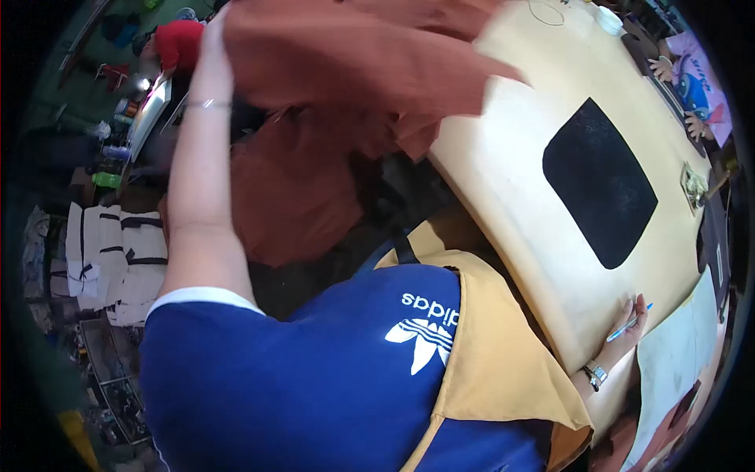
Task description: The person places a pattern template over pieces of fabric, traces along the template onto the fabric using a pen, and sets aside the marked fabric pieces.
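Currently, brown cloth (354, 67) is raised toward 12 o'clock against the left hand (215, 59), whose finger closure cannot be told; pen (619, 331) is pinched by right hand (627, 337), 4 o'clock.

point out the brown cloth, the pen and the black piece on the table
brown cloth (354, 67), head view, middle of its upper part
pen (622, 329), head view, on its barrel
black piece (602, 187), head view, middle of its flat face

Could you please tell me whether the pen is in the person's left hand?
No, the pen is held in the right hand.
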